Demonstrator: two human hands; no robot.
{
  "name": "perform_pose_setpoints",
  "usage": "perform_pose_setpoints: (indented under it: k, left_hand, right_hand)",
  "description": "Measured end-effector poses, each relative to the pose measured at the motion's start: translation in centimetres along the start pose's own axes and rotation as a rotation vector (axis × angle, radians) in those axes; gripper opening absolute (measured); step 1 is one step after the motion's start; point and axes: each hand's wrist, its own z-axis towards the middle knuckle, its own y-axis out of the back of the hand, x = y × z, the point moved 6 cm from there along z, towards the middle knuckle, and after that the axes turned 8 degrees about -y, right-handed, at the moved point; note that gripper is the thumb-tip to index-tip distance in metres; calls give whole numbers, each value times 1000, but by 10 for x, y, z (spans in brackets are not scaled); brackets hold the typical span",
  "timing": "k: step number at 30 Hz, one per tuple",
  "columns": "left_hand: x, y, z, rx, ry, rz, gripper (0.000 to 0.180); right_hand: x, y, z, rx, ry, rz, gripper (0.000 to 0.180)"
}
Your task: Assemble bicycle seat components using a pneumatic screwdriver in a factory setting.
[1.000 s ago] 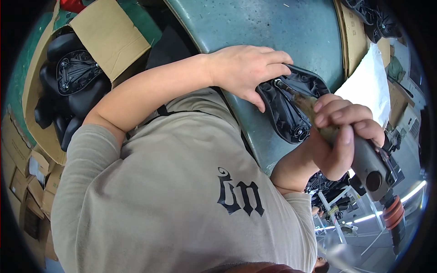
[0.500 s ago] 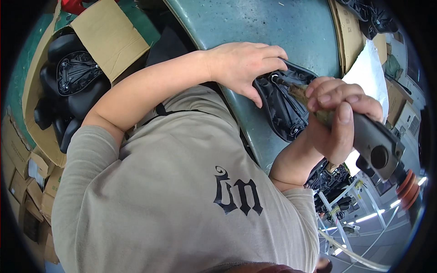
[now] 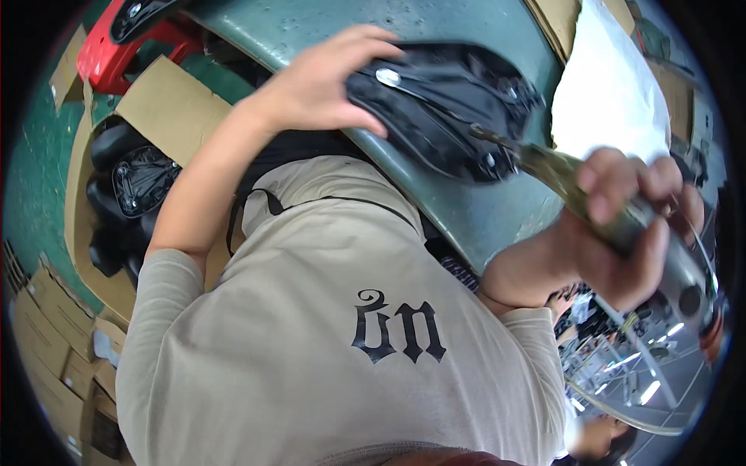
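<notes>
A black bicycle saddle [image 3: 447, 109], blurred by motion, has its underside facing up above the green tabletop [image 3: 342, 27]. My left hand [image 3: 318, 81] grips its left end, with the fingers over the far side and the thumb along the near edge. A pale round fastener shows close to those fingers. My right hand [image 3: 622, 217] is wrapped round a power screwdriver [image 3: 556, 175] with a worn greenish-brown front and a grey body. The driver's bit points left over the right part of the saddle; I cannot tell whether it touches.
An open cardboard box [image 3: 167, 97] of black saddles stands left of the table, near a red plastic stool [image 3: 101, 58]. Part of another saddle [image 3: 140, 15] shows at the top left. A white sheet [image 3: 610, 85] lies right of the table. Another person [image 3: 598, 435] appears at the lower right.
My left hand has moved left, and the saddle now lies turned with its wide end to the right. The screwdriver has shifted right, away from the fastener beside my left fingers.
</notes>
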Motion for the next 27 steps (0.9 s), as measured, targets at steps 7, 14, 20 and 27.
perform_pose_setpoints:
  k: [7,14,20,27]
  left_hand:
    - [-49,40,37,86,-39,235,65]
    - [-14,-31,39,-285,-383,529,70]
    - [-38,-16,55,-98,-171,542,56]
    - [-36,-11,57,-7,-14,458,52]
  right_hand:
    - [17,12,-49,-187,-40,-107,40]
    - [-27,2,-45,-235,6,-123,40]
    - [-34,-6,-41,-375,-81,-78,38]
    - [-46,1,-33,-205,-74,-54,23]
